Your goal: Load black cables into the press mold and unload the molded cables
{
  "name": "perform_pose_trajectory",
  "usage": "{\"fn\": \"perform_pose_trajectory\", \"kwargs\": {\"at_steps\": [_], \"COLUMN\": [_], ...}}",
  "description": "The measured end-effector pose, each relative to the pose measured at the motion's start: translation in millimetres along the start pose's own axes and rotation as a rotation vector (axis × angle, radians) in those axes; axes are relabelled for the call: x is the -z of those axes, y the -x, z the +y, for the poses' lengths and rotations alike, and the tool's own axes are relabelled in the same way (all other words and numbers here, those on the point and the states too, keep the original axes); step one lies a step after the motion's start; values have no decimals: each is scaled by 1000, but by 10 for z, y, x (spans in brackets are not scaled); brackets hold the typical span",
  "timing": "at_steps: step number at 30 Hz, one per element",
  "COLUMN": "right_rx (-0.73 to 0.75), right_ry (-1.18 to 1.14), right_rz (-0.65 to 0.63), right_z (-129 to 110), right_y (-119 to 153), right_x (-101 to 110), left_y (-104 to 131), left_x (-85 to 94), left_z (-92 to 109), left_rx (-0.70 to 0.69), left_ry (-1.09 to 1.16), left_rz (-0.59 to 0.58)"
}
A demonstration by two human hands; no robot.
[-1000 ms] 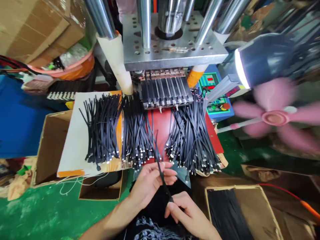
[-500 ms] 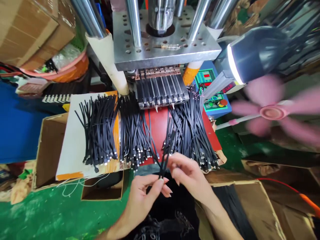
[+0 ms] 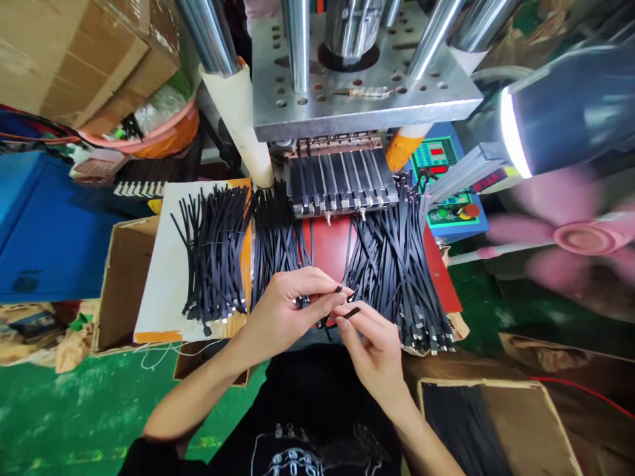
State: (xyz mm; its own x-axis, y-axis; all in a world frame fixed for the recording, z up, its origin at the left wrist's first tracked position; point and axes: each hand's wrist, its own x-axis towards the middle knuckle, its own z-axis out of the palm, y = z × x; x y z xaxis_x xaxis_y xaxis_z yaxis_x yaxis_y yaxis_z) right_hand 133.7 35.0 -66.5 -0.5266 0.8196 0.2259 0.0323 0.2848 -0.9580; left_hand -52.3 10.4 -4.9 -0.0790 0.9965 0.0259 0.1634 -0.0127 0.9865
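Note:
My left hand pinches a thin black cable between thumb and fingertips, in front of the red plate. Beside it, almost touching, my right hand is closed on another black cable end. Most of both cables is hidden by my fingers. Past the hands, a metal mold block with black slots lies under the steel press plate. Cable piles lie around: one on the white board, a middle one, and one on the right of the red plate.
At the right are a lamp, a spinning pink fan and a control panel. A cardboard box with black cables stands at lower right. Another box stands left, near a blue case.
My left hand has moved up and right, over the middle pile's lower edge. My right hand has come lower, beside it. The view has shifted, so the press appears further right.

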Motion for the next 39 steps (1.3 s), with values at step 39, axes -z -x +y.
{"fn": "perform_pose_trajectory", "kwargs": {"at_steps": [39], "right_rx": [-34], "right_ry": [150], "right_rz": [-393], "right_z": [235], "right_y": [-2518], "right_x": [622], "left_y": [-1932], "left_x": [672], "left_z": [-928], "left_rx": [-201], "left_ry": [-704], "left_rz": [489]}}
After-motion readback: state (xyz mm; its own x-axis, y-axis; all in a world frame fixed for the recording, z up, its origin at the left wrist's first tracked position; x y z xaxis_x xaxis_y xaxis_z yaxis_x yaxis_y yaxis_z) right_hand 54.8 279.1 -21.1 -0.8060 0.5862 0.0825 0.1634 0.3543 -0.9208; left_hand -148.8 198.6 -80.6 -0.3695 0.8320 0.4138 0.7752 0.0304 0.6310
